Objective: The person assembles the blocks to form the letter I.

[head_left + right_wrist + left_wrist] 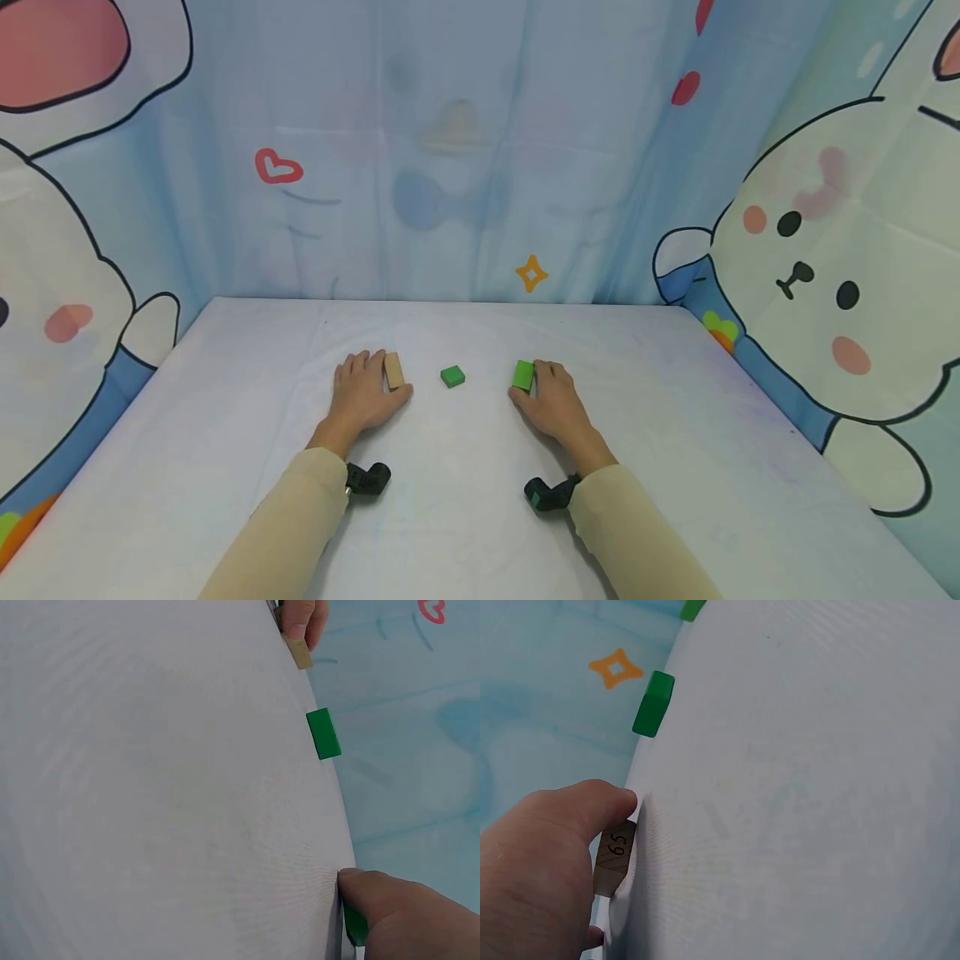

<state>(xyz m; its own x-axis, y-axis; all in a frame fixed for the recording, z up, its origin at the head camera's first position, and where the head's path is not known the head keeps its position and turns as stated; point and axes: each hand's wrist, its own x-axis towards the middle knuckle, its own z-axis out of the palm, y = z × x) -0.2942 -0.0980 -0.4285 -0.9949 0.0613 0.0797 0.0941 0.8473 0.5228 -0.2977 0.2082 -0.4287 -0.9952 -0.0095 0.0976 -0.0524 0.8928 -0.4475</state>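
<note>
My left hand (363,396) holds a plain wooden block (393,371) between thumb and fingers on the white table; in the left wrist view the block (616,857) shows the marking "65" on one face. My right hand (557,404) holds a light green block (523,376) between thumb and index finger, partly hidden behind the thumb in the right wrist view. Between the hands, touched by neither, lies a darker green block (452,377), also visible in the left wrist view (653,704) and the right wrist view (324,733).
A white cloth covers the table (450,533). Behind it hangs a light blue curtain (465,217) with printed cartoon figures, a heart and a star. Black wrist cameras sit at both sleeve cuffs, the left one (367,479) and the right one (551,494).
</note>
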